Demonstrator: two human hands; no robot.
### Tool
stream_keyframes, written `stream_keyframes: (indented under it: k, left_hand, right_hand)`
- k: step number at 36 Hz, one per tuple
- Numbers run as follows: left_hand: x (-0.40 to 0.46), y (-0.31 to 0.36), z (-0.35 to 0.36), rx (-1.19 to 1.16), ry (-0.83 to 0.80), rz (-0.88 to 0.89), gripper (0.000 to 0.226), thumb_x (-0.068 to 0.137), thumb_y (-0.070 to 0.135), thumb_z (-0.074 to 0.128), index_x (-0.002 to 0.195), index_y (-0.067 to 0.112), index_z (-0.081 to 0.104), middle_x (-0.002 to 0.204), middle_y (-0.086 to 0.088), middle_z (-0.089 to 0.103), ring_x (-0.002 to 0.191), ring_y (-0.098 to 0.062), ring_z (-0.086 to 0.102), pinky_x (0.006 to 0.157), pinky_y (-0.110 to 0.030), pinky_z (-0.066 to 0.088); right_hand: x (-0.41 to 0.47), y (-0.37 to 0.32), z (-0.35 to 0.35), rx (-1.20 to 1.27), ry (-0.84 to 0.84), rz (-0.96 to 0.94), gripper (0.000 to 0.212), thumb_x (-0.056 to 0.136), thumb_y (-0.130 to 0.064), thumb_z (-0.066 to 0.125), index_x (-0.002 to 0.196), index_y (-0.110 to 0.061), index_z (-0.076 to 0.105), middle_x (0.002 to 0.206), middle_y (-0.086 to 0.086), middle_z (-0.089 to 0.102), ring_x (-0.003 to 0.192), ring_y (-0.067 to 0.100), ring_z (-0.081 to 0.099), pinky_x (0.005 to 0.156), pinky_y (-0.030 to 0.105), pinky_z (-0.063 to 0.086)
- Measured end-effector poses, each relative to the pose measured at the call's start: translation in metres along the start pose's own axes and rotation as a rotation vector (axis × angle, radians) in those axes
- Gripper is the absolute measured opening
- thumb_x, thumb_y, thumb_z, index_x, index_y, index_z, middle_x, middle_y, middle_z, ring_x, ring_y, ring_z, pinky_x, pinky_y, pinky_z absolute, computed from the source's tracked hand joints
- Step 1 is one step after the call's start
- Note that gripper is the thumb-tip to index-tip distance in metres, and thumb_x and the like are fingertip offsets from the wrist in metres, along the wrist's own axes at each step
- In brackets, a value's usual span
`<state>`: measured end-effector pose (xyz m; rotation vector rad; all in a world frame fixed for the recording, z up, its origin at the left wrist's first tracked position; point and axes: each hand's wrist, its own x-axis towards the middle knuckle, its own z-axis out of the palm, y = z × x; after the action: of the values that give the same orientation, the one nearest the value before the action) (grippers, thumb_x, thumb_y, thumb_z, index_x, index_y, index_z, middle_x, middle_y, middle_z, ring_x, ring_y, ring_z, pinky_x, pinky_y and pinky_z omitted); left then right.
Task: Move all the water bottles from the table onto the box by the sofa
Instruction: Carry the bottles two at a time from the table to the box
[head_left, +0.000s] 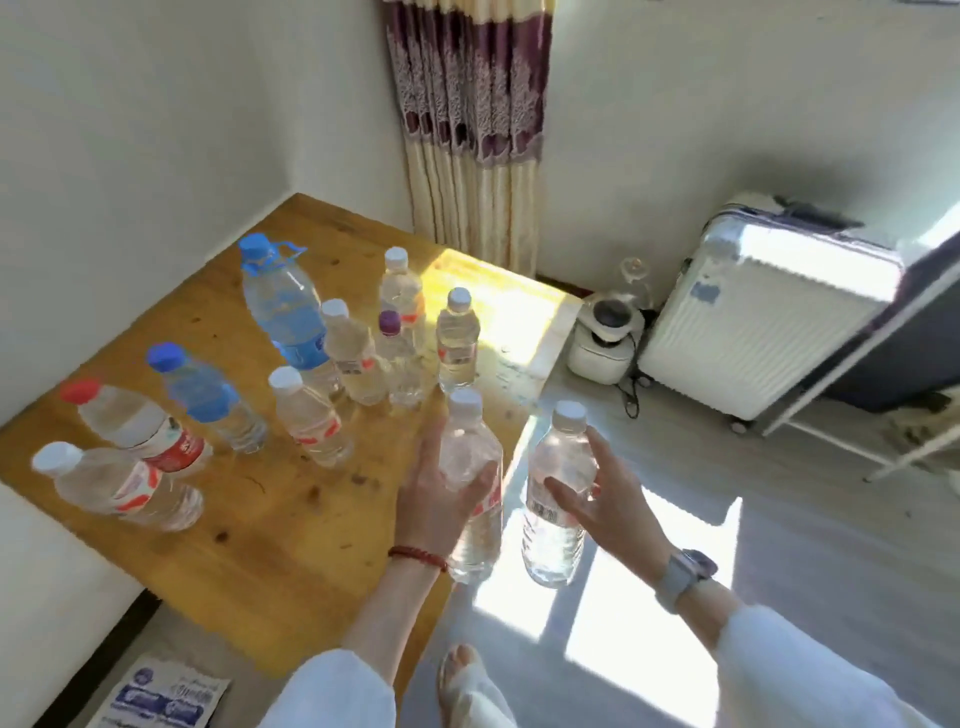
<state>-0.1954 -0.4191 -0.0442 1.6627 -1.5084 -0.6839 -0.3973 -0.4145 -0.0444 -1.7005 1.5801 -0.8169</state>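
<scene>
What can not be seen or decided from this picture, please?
- Box and sofa: outside the head view, so the destination is unknown.
- Labels on the table bottles: too blurred to read.
- Left hand bottle: its label is partly covered by the fingers.
- Right hand bottle: barcode print too small to read.

You see clear bottles capped white (464, 401), blue (166, 356), red (79, 390) and purple (389, 321) on the honey-brown table (270, 561); upper centre, a purple-and-cream patterned curtain (467, 119).
</scene>
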Motion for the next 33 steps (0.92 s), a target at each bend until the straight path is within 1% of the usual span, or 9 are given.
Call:
stream_keyframes:
  k: [2, 3, 7, 10, 12, 17, 21, 27, 33]
  left_hand:
    - [-0.005, 0.027, 0.035, 0.008, -0.073, 0.019, 0.080, 0.068, 0.061, 0.061, 0.135, 0.026, 0.035, 0.115, -0.017, 0.061, 0.087, -0.033, 0.061, 0.072, -0.029, 0.047]
    - [-0.010, 0.041, 0.054, 0.007, -0.108, 0.033, 0.077, 0.070, 0.056, 0.065, 0.135, 0.028, 0.035, 0.114, -0.017, 0.062, 0.089, -0.035, 0.060, 0.074, -0.030, 0.046]
    - [-0.042, 0.106, 0.138, 0.021, -0.270, 0.153, 0.072, 0.071, 0.049, 0.069, 0.132, 0.024, 0.039, 0.118, -0.008, 0.060, 0.101, -0.027, 0.058, 0.080, -0.031, 0.044]
    - [-0.079, 0.157, 0.202, 0.003, -0.377, 0.230, 0.067, 0.071, 0.043, 0.072, 0.127, 0.021, 0.043, 0.109, -0.007, 0.062, 0.093, -0.025, 0.060, 0.076, -0.033, 0.049]
    - [-0.105, 0.189, 0.246, 0.004, -0.436, 0.297, 0.066, 0.071, 0.042, 0.072, 0.127, 0.018, 0.045, 0.108, -0.009, 0.063, 0.092, -0.025, 0.060, 0.076, -0.034, 0.050]
    - [-0.170, 0.265, 0.351, -0.043, -0.610, 0.445, 0.068, 0.071, 0.034, 0.075, 0.128, 0.010, 0.046, 0.108, -0.015, 0.064, 0.092, -0.026, 0.060, 0.075, -0.030, 0.047]
    - [-0.215, 0.324, 0.429, -0.100, -0.764, 0.538, 0.065, 0.069, 0.035, 0.076, 0.125, 0.019, 0.047, 0.110, -0.003, 0.062, 0.095, -0.014, 0.055, 0.078, -0.022, 0.040]
    - [-0.280, 0.405, 0.542, -0.107, -0.971, 0.654, 0.063, 0.068, 0.040, 0.074, 0.123, 0.027, 0.045, 0.109, -0.004, 0.063, 0.097, -0.019, 0.058, 0.078, -0.024, 0.039]
    - [-0.342, 0.482, 0.667, -0.082, -1.148, 0.736, 0.067, 0.068, 0.042, 0.073, 0.127, 0.025, 0.044, 0.113, -0.004, 0.061, 0.100, -0.021, 0.058, 0.078, -0.027, 0.042]
  right_hand:
    - [-0.019, 0.019, -0.038, -0.019, 0.063, 0.049, 0.076, 0.075, -0.049, 0.062, 0.135, -0.012, 0.034, 0.110, 0.013, 0.064, 0.078, 0.007, 0.063, 0.071, 0.031, 0.052]
    - [-0.029, 0.029, -0.057, -0.004, 0.101, 0.080, 0.078, 0.073, -0.055, 0.058, 0.134, -0.013, 0.034, 0.109, 0.013, 0.065, 0.078, 0.007, 0.063, 0.071, 0.030, 0.052]
    - [-0.080, 0.081, -0.141, 0.028, 0.248, 0.207, 0.080, 0.068, -0.066, 0.054, 0.132, -0.024, 0.033, 0.108, 0.006, 0.066, 0.086, 0.020, 0.065, 0.075, 0.039, 0.055]
    - [-0.126, 0.122, -0.203, -0.037, 0.342, 0.272, 0.083, 0.066, -0.073, 0.048, 0.130, -0.023, 0.034, 0.107, 0.009, 0.065, 0.085, 0.025, 0.064, 0.073, 0.045, 0.055]
    - [-0.160, 0.148, -0.243, -0.058, 0.403, 0.321, 0.082, 0.065, -0.076, 0.046, 0.129, -0.026, 0.034, 0.105, 0.005, 0.064, 0.084, 0.024, 0.063, 0.072, 0.043, 0.054]
    - [-0.250, 0.211, -0.330, -0.122, 0.560, 0.484, 0.064, 0.076, -0.055, 0.060, 0.128, -0.025, 0.037, 0.105, 0.004, 0.062, 0.087, 0.025, 0.061, 0.074, 0.035, 0.049]
    - [-0.318, 0.251, -0.388, -0.090, 0.694, 0.642, 0.056, 0.075, -0.051, 0.064, 0.122, -0.034, 0.040, 0.106, -0.004, 0.060, 0.087, 0.025, 0.061, 0.077, 0.035, 0.048]
    - [-0.396, 0.313, -0.459, -0.084, 0.927, 0.842, 0.067, 0.074, -0.044, 0.068, 0.131, -0.027, 0.038, 0.129, 0.001, 0.052, 0.112, 0.026, 0.053, 0.090, 0.038, 0.046]
    - [-0.457, 0.387, -0.546, -0.026, 1.090, 0.976, 0.066, 0.072, -0.045, 0.068, 0.129, -0.029, 0.039, 0.120, 0.002, 0.059, 0.094, 0.027, 0.062, 0.086, 0.035, 0.048]
